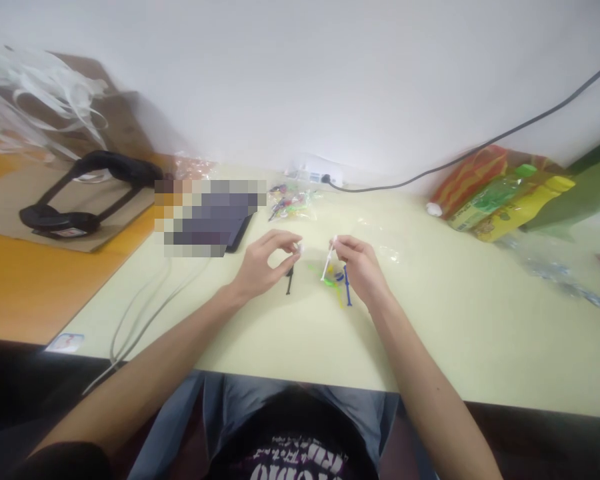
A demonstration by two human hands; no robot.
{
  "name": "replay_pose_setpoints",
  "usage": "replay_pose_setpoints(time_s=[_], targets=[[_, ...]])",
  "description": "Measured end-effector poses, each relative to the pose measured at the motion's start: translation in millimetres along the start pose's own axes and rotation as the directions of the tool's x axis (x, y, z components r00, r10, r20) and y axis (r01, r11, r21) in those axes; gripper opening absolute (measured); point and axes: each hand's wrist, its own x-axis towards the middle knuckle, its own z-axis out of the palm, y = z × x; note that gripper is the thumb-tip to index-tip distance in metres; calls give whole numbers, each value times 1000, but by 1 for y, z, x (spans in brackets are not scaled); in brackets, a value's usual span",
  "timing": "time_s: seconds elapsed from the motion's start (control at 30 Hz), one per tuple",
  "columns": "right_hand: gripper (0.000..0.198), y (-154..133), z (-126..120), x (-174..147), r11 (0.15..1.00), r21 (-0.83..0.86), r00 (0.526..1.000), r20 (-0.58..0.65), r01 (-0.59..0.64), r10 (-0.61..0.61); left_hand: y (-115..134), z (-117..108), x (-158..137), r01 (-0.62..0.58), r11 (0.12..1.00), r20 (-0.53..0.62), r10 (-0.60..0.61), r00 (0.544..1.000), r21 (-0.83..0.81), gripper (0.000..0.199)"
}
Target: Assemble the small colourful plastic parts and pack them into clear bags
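While both hands work mid-table (430,347), far from its edges, the left hand (260,263) pinches a small white piece (298,248), perhaps a connector. The right hand (360,263) grasps one white stick (328,261). Beneath lie one black stick (289,281) and one blue stick (347,288).

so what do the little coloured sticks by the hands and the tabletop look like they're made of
The white stick in the right hand and the blue stick, black stick and green stick lying by it look like moulded plastic: thin, flat bright colours. The frame is too blurred to be sure. The table looks like smooth pale yellow laminate, with an even matt surface.
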Motion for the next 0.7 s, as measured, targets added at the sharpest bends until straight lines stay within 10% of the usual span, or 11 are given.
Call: replay_pose_setpoints(time_s=[0.23, 0.47, 0.7], targets=[[20, -2, -11, 3, 982, 191, 998, 64, -7, -5, 0, 6, 6, 117, 982, 63, -109, 992, -148, 24], [31, 1, -13, 2, 982, 187, 991, 132, -28, 3, 4, 24, 35, -24, 990, 155, 45, 987, -137, 23], [33, -1, -15, 0, 981, 189, 990, 142, -45, 18, 1, 46, 15, 99, 942, -3, -106, 994, -319, 27]])
